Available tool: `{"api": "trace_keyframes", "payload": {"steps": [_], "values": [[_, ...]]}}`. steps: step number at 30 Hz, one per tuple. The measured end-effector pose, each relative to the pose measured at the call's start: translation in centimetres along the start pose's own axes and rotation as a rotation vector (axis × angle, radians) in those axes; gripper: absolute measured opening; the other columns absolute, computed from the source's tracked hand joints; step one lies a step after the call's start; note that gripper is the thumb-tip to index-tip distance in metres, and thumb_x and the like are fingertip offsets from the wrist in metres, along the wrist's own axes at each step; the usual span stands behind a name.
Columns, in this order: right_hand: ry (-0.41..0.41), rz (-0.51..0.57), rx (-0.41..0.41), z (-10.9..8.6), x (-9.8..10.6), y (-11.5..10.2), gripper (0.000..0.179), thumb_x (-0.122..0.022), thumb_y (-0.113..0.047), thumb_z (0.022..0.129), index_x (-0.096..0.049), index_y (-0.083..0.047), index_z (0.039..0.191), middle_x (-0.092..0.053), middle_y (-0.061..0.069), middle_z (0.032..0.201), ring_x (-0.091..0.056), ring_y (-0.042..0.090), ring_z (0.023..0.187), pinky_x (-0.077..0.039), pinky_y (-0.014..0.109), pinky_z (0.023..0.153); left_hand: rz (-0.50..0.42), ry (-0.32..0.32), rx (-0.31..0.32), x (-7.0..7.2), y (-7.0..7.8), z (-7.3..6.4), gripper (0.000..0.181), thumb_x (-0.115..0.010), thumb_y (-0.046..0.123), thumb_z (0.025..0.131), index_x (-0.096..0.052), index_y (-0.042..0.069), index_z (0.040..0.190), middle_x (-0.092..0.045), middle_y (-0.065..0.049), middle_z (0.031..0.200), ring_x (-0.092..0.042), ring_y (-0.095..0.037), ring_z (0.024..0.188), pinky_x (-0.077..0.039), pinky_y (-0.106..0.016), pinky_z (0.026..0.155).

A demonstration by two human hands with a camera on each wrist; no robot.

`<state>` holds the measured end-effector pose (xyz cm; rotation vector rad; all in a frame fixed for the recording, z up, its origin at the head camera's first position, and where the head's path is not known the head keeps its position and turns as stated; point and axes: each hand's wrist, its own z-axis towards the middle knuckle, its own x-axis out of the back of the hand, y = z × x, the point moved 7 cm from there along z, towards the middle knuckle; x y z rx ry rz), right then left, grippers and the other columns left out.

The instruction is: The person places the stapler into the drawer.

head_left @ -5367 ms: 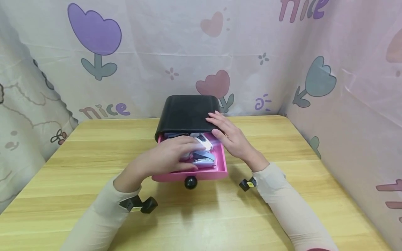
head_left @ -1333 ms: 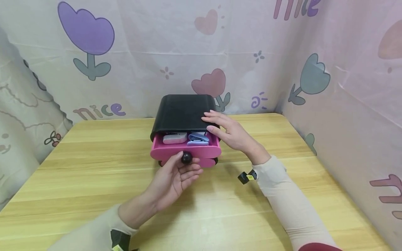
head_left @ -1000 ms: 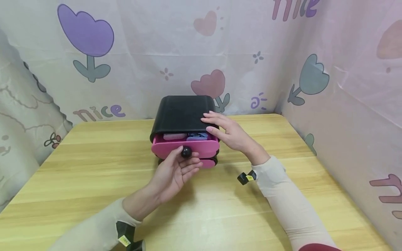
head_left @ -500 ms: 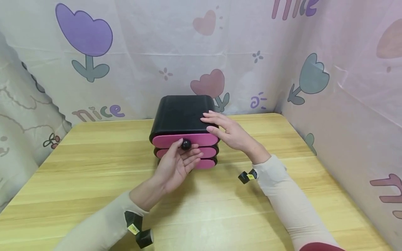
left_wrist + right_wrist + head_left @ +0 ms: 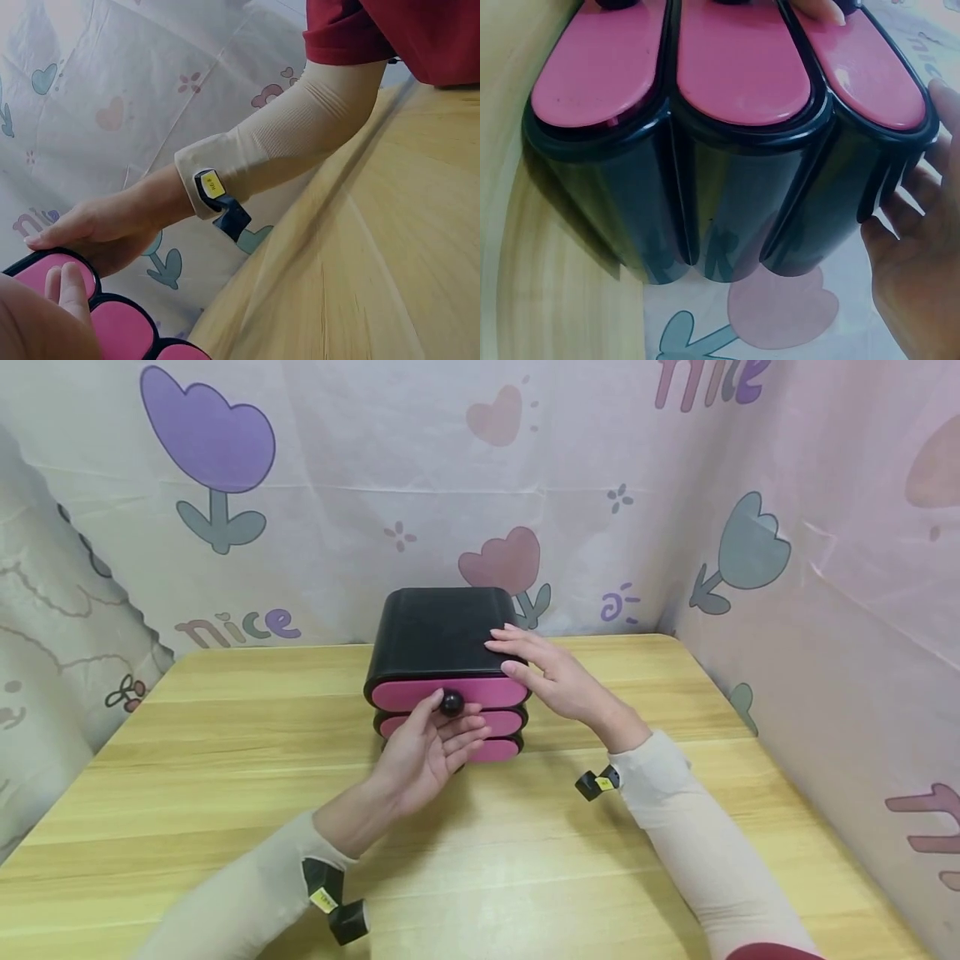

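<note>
A black mini drawer cabinet (image 5: 442, 631) with three stacked pink-fronted drawers stands at the middle of the table. My left hand (image 5: 423, 760) is at the top drawer's round black knob (image 5: 452, 702), thumb on its left side and index finger under its right, palm turned up. That top drawer front (image 5: 495, 692) sits flush with the casing. With fingers extended, my right hand (image 5: 558, 681) rests on the cabinet's top right edge; in the right wrist view its fingers (image 5: 915, 202) lie along the casing. The lower knobs are mostly hidden behind my left hand in the head view.
The wooden table (image 5: 225, 760) extends around the cabinet on both sides and in front. Behind it hangs a printed cloth (image 5: 360, 485) with tulips and lettering, continuing along the right side. Small black wrist devices (image 5: 337, 902) are strapped over both sleeves.
My left hand has come out of the open top drawer, which held a stapler and other items, and taken its knob. The drawer has slid fully in. My right hand has stayed on the cabinet.
</note>
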<state>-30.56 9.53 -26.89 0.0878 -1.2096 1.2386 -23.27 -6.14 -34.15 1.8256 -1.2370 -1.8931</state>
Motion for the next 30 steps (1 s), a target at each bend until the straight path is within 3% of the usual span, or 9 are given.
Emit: {"api": "trace_keyframes", "payload": {"steps": [6,13,18,24,30], "values": [[-0.018,-0.083,0.007,-0.9,0.2,-0.3,0.053,-0.045,-0.040,0.104,-0.039,-0.018,0.151,-0.027,-0.001,0.159,-0.019,0.018,0.147,-0.019,0.045,0.118,0.067,-0.026,0.050,0.3,-0.1,-1.3,0.060,-0.046,0.046,0.102,-0.045,-0.005,0.134,-0.065,-0.015,0.115,-0.065,-0.025,0.107,-0.047,-0.035,0.099],[0.069,-0.168,-0.058,-2.6,2.1,0.1,0.065,-0.044,-0.049,0.102,-0.027,-0.016,0.155,-0.027,0.004,0.159,-0.025,0.022,0.144,-0.024,0.050,0.115,0.199,-0.043,0.060,1.5,0.8,-2.8,0.065,-0.041,0.047,0.104,-0.039,-0.006,0.140,-0.063,-0.016,0.115,-0.065,-0.023,0.106,-0.049,-0.034,0.097],[0.006,-0.198,-0.095,-4.4,1.9,1.1,0.063,-0.046,-0.043,0.103,-0.028,-0.011,0.154,-0.030,0.011,0.157,-0.025,0.029,0.144,-0.021,0.050,0.116,0.311,-0.065,0.078,2.8,1.9,-3.7,0.062,-0.037,0.046,0.105,-0.043,-0.007,0.136,-0.063,-0.014,0.112,-0.064,-0.023,0.105,-0.048,-0.037,0.099],[-0.037,-0.197,-0.171,-6.7,1.9,2.2,0.061,-0.051,-0.039,0.102,-0.031,-0.013,0.154,-0.033,0.008,0.155,-0.028,0.027,0.143,-0.023,0.050,0.115,0.551,-0.137,0.092,4.3,3.6,-4.8,0.060,-0.038,0.044,0.106,-0.045,-0.010,0.131,-0.060,-0.018,0.117,-0.063,-0.025,0.106,-0.048,-0.039,0.099],[-0.082,-0.208,-0.239,-8.1,1.8,2.9,0.064,-0.051,-0.044,0.101,-0.031,-0.014,0.154,-0.034,0.008,0.155,-0.030,0.028,0.142,-0.024,0.052,0.114,0.834,-0.204,0.015,6.1,5.9,-5.5,0.053,-0.041,0.032,0.107,-0.043,-0.014,0.133,-0.052,-0.031,0.127,-0.060,-0.029,0.113,-0.048,-0.038,0.099]]}}
